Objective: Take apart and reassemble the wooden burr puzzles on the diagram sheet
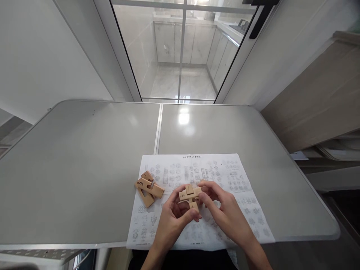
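Both hands hold a partly joined wooden burr puzzle (190, 192) above the printed sheet (242, 183). My left hand (173, 217) is closed round its left and lower side, the thumb against the lower block. From the right, my right hand (222, 208) pinches the end of a crosswise piece with thumb and fingers. Some fingertips are hidden behind the blocks. Left of my hands, several loose notched puzzle pieces (146, 185) lie stacked crosswise on the sheet's left edge, the top one bearing a dark mark. Rows of small diagrams cover the sheet.
The grey table (84, 168) has a metal seam (158, 127) running from its far edge towards the sheet. Behind it stands a glazed door (168, 48) with a black handle (260, 22). A wooden shelf unit (317, 86) is at the right.
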A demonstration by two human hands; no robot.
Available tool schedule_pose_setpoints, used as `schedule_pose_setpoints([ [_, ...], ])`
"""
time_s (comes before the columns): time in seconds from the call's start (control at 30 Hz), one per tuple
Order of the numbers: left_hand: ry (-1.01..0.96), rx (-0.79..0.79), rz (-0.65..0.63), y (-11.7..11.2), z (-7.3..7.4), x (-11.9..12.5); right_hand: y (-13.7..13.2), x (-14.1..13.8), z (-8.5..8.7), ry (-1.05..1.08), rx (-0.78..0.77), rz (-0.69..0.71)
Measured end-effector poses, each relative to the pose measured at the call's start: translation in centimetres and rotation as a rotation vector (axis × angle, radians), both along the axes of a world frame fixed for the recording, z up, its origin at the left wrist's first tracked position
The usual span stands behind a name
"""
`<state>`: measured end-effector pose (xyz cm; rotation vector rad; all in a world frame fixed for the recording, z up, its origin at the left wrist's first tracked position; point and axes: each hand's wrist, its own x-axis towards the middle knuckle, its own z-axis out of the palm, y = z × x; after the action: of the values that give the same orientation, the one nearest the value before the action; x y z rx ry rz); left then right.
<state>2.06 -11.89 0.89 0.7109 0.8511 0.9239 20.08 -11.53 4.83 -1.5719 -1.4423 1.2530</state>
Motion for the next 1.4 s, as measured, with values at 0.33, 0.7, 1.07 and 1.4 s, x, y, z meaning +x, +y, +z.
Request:
schedule_pose_setpoints([
  [0.33,0.038,0.004,-0.019,-0.3,-0.4,-0.1,-0.3,0.1,-0.3,-0.008,0.074,0.032],
  [0.7,0.038,0.015,0.036,-0.4,-0.7,-0.1,-0.4,1.0,-0.6,0.016,0.069,-0.028],
  [1.07,-0.003,-0.014,0.109,-0.1,-0.9,0.2,-1.0,2.5,-3.3,-0.389,0.221,0.036],
  [1.4,0.009,0.015,0.105,-0.4,-1.3,0.0,-0.8,2.2,-2.7,-0.062,0.039,0.045],
])
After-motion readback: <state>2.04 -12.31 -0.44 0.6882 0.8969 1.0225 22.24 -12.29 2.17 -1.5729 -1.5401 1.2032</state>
